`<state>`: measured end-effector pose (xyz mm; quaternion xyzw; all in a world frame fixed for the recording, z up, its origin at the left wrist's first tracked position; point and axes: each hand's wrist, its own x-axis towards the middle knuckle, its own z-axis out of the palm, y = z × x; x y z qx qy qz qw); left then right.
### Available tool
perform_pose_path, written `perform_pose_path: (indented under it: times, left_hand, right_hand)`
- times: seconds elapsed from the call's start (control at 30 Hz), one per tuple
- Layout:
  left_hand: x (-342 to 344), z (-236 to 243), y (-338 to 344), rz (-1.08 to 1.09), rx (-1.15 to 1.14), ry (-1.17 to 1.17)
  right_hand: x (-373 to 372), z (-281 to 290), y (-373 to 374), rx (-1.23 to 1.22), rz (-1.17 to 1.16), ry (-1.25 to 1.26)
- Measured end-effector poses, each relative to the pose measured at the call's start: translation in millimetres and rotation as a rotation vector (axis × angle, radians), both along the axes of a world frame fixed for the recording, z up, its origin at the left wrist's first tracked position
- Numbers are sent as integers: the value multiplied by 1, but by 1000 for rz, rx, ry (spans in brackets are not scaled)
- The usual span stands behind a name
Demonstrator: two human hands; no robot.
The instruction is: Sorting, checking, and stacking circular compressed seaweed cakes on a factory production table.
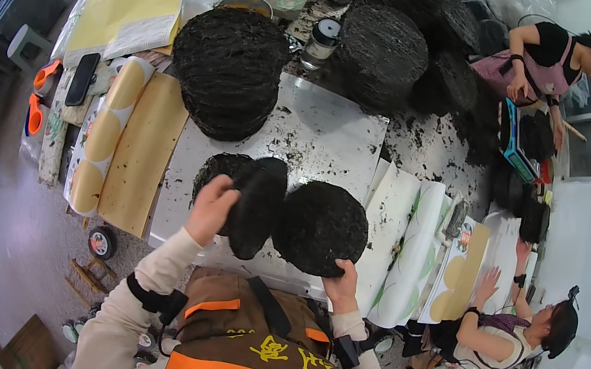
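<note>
Tilting steeply on the near side of the tall stack (226,71), a black sheet (258,209) is pinched by the left hand (210,209); the right hand (342,286) pinches a round disc (322,228). Right of the stack stands a jar (321,44).

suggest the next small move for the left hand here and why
Probably ease the tilted black disc down flat: the left hand has it by its left side, and it stands well off level. The right hand holds the lower right edge of the flatter black disc beside it.
</note>
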<state>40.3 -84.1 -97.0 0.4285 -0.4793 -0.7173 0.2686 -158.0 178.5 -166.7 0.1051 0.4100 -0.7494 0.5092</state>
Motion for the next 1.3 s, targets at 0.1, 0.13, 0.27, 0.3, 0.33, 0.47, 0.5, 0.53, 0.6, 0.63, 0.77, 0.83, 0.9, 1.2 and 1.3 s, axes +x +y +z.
perform_pose_path:
  times: [0.1,0.13,0.27,0.3,0.33,0.47,0.5,0.53,0.6,0.63,0.77,0.83,0.9,1.2,1.3]
  left_hand:
    - [-16,7,22,-188,-282,-251]
    - [-35,17,45,-238,-376,-264]
    - [-71,10,96,-407,-586,-225]
    - [-72,11,89,-401,-570,-237]
    - [-74,13,82,-395,-554,-249]
    - [-86,-2,96,-367,-619,-240]
    - [-91,-6,102,-335,-626,-270]
    - [-91,-13,100,-336,-630,-270]
    - [-86,-23,96,-386,-498,-291]
    - [-84,-25,95,-370,-483,-265]
    - [-78,-29,83,-392,-326,-218]
    - [-53,-29,55,-318,-380,-244]
    - [-18,-29,17,-114,-521,-336]
    - [-25,-13,51,-507,-730,-141]
    - [-48,15,92,-572,-745,-174]
  right_hand:
    - [7,2,-7,32,25,9]
    - [15,8,-14,89,38,106]
    - [38,32,-34,186,-18,297]
    - [38,39,-37,213,-50,293]
    - [34,37,-33,217,-49,296]
    - [30,30,-14,245,31,474]
    - [33,32,-16,332,45,547]
    - [34,33,-19,419,59,619]
    - [35,49,-25,362,23,552]
    - [35,56,-29,308,-10,487]
    - [17,31,-17,483,137,652]
    - [2,24,-2,393,51,464]
    - [-10,25,9,268,-22,213]
    - [13,36,-9,85,55,74]
    - [30,36,-10,81,71,177]
